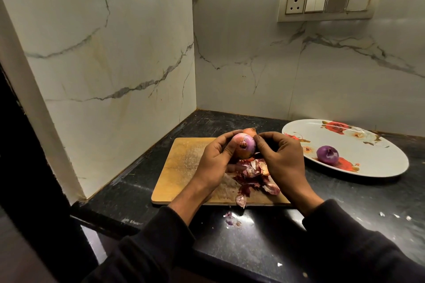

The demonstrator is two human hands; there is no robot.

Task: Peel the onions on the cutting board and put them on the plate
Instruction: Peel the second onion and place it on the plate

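Item: half-peeled onion (245,147), held above the cutting board (184,167); my left hand (212,163) cups it, right hand (281,158) fingers (259,142) pinching its dry skin. Firm, light, slick once bared; I'd grip the sides

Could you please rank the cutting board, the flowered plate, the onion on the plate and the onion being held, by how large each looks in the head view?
1. Cutting board and plate: similar in apparent extent, so I will not rank them.
2. Held onion and onion on the plate: nearly alike; the hands partly hide the held one, so unsure.
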